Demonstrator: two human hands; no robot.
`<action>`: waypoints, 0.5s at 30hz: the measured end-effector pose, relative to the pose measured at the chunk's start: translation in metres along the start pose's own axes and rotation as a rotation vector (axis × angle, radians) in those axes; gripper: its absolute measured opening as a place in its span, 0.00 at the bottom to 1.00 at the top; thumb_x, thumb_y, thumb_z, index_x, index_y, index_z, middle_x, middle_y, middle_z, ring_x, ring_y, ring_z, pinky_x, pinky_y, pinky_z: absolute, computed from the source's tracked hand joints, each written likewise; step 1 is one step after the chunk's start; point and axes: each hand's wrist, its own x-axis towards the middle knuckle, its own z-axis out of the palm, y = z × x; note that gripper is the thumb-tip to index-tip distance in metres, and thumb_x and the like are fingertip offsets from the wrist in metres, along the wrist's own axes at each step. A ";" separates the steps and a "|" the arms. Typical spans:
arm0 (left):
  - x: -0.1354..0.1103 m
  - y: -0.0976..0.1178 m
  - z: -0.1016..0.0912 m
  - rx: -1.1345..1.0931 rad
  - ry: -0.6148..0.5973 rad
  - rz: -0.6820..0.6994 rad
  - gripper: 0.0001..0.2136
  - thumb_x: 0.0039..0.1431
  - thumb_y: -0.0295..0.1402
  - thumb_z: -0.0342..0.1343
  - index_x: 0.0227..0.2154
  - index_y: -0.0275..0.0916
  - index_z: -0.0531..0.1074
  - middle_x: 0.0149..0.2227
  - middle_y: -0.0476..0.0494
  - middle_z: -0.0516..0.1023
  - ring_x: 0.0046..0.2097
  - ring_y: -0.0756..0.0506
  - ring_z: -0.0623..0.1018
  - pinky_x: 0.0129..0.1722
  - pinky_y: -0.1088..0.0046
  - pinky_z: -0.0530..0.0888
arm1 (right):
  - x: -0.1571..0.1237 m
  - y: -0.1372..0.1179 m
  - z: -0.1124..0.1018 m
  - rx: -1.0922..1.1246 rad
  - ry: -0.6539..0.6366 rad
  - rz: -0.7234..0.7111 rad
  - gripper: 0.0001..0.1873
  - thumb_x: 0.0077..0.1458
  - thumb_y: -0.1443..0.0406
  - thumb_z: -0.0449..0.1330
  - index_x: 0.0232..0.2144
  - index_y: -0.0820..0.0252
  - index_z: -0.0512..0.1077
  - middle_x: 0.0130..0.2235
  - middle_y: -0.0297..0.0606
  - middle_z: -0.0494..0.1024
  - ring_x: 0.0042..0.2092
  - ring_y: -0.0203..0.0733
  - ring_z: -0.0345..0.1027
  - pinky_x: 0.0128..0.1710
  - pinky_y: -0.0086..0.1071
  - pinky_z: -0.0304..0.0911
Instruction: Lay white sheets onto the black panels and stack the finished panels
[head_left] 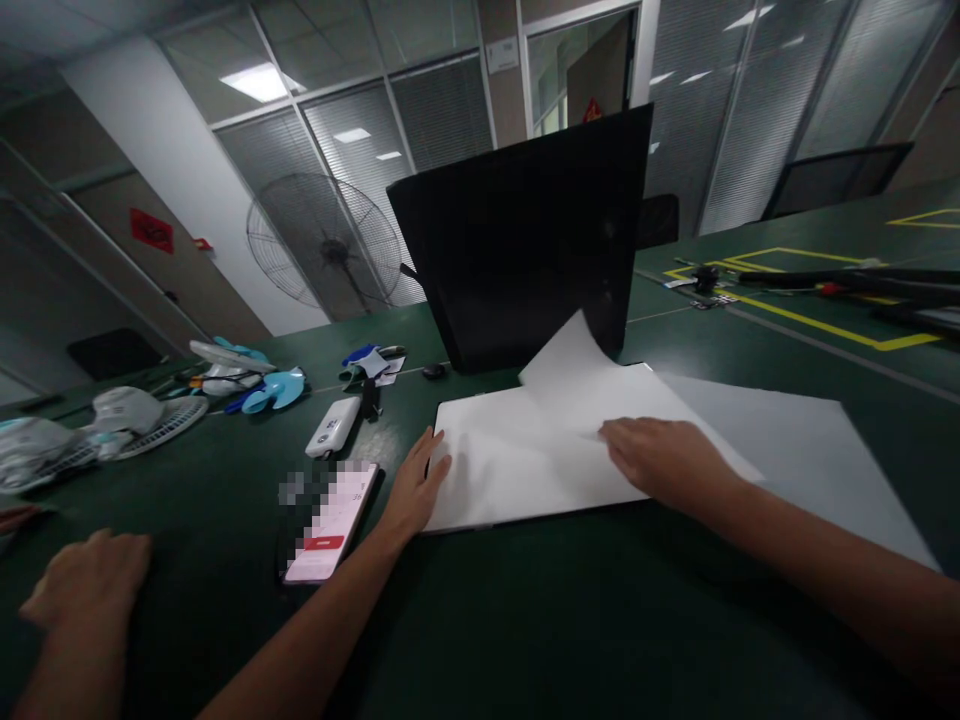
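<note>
Your right forearm leads to your right hand, fingers narrowed in a pinch on the loose sheet, which curls up over the white pad. Your left hand, half spread, touches the pad's left edge. Pad lies flat; paper stack or shallow box, can't tell. Bigger white sheet right of pad. Left of pad: phone, white device; well left, another person's hand, curled, and blue fan blades. Black panel stands just behind pad. Green tabletop runs along pad's near edge, giving your wrists room.
</note>
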 end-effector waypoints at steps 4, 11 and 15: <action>0.000 -0.002 0.000 -0.051 0.003 -0.011 0.29 0.69 0.51 0.44 0.65 0.38 0.65 0.71 0.38 0.59 0.71 0.39 0.59 0.71 0.53 0.52 | -0.005 -0.033 0.021 0.079 0.045 -0.373 0.23 0.69 0.60 0.46 0.57 0.58 0.74 0.58 0.45 0.75 0.56 0.52 0.70 0.53 0.50 0.68; 0.001 0.002 0.002 0.093 -0.021 -0.008 0.30 0.62 0.43 0.56 0.65 0.38 0.63 0.71 0.36 0.59 0.70 0.37 0.61 0.70 0.52 0.57 | -0.005 -0.033 0.028 0.354 0.025 -0.528 0.27 0.69 0.52 0.50 0.65 0.53 0.66 0.66 0.40 0.66 0.66 0.52 0.59 0.65 0.53 0.57; 0.001 0.006 0.003 0.201 -0.038 0.022 0.30 0.59 0.35 0.57 0.65 0.38 0.63 0.71 0.38 0.58 0.70 0.37 0.62 0.70 0.52 0.58 | -0.006 -0.033 0.027 0.418 -0.016 -0.582 0.30 0.68 0.52 0.52 0.68 0.50 0.61 0.69 0.41 0.60 0.69 0.51 0.53 0.67 0.52 0.52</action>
